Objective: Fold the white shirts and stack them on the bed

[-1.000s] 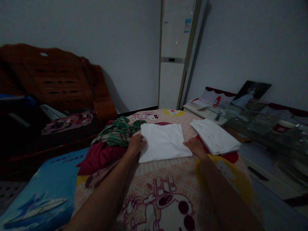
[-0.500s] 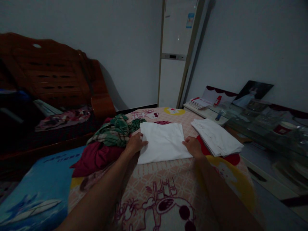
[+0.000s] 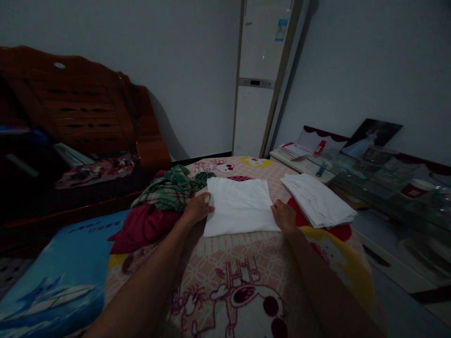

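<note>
A folded white cloth (image 3: 241,209), perhaps a garment, lies flat on the patterned table cover (image 3: 211,267). My left hand (image 3: 198,208) pinches its left edge, thumb on top. At the opposite edge, my right hand (image 3: 283,215) has its fingers closed on the cloth's right side. Beyond my right hand rests a stack of folded white cloth (image 3: 319,199). To the left of my left hand are a crumpled green plaid cloth (image 3: 169,192) and a dark red cloth (image 3: 146,230), heaped together.
A wooden bench (image 3: 81,112) stands at the left, with a blue pictured surface (image 3: 59,272) below it. On the right is a glass-topped cabinet (image 3: 373,192) holding a paper cup (image 3: 417,188) and a photo (image 3: 371,136). A tall white air conditioner (image 3: 255,112) stands in the corner.
The view has shifted slightly. Both hands stay at the white cloth's sides; my right thumb, earlier stretched over the edge, is now drawn in with the fingers.
</note>
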The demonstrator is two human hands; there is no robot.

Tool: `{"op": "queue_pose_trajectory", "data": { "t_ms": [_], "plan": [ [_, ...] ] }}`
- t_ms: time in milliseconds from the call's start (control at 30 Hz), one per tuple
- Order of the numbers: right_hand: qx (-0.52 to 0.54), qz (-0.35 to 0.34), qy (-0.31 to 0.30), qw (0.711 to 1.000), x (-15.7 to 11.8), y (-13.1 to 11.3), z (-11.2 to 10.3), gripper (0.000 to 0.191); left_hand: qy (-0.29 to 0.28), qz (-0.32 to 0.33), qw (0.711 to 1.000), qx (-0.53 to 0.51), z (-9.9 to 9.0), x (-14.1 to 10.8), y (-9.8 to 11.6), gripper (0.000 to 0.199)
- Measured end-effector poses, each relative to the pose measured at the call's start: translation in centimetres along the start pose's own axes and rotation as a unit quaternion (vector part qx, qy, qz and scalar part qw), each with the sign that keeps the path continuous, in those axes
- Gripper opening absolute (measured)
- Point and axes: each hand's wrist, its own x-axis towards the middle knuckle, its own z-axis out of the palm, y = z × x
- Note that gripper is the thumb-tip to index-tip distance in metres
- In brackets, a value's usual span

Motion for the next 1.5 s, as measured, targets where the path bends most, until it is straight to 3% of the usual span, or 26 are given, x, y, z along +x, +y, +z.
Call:
{"op": "queue_pose_trajectory", "data": {
  "t_ms": [133, 233, 333, 400, 533, 667, 900, 1033, 1233, 1400, 1500],
  "plan": [
    [-0.013, -0.022, 0.024, 0.999, -0.6, 0.1, -0.1, 0.027, 0.095, 0.015, 0.995, -0.038, -0.3, -0.2, -0.2, 0.055],
    [-0.028, -0.038, 0.06, 0.997, -0.9, -0.2, -0.3, 0.025, 0.158, 0.117, 0.974, -0.111, 0.0, -0.6, 1.1, 0.039],
    [0.021, -0.098, 0.131, 0.986, -1.0, -1.2, -0.3, 0.025, 0.108, 0.254, 0.951, -0.143, 1.6, -1.2, 3.3, 0.035],
    [0.084, -0.175, 0.165, 0.967, -1.0, -2.1, 0.2, 0.03, 0.048, 0.322, 0.94, -0.101, 3.2, -1.7, 4.5, 0.04],
    [0.14, -0.299, 0.121, 0.936, -1.3, -3.5, 2.1, 0.042, -0.045, 0.37, 0.927, 0.045, 5.6, -2.4, 5.4, 0.055],
    [0.131, -0.309, 0.072, 0.939, -1.8, -3.7, 3.3, 0.045, -0.064, 0.368, 0.923, 0.099, 5.7, -2.7, 5.4, 0.063],
    [0.129, -0.244, 0.089, 0.957, -1.7, -3.7, 1.9, 0.051, -0.026, 0.28, 0.957, 0.065, 4.6, -2.2, 4.6, 0.065],
    [0.088, -0.191, 0.044, 0.977, -1.6, -3.7, 1.8, 0.049, -0.031, 0.239, 0.966, 0.089, 4.2, -1.6, 3.5, 0.061],
    [0.079, -0.197, 0.033, 0.977, -1.6, -3.4, 2.0, 0.045, -0.004, 0.225, 0.972, 0.071, 4.9, -0.8, 2.8, 0.06],
    [0.084, -0.202, 0.036, 0.975, -1.5, -3.2, 2.2, 0.047, 0.042, 0.095, 0.991, 0.085, 4.4, 0.4, 1.6, 0.059],
    [0.094, -0.203, 0.047, 0.974, -1.4, -3.0, 2.6, 0.046, 0.065, 0.052, 0.994, 0.076, 3.8, 1.0, 0.8, 0.055]
  ]
}}
